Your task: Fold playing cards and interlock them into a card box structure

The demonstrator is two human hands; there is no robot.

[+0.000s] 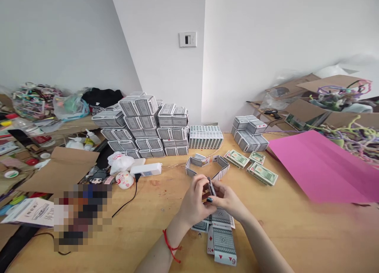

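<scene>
One folded card [211,188] above wooden table [161,219]; white walls [251,36]

1. The left hand [192,204] and the right hand [229,202] meet over the wooden table [148,225], pinching a folded card [211,189] between their fingertips.
2. Loose playing cards [223,237] lie on the table just below the hands, mostly face down.
3. Just beyond the hands sits an open ring of joined cards [207,165].
4. Stacked card blocks [145,127] stand near the wall.
5. A pink sheet [322,166] lies at the right.
</scene>
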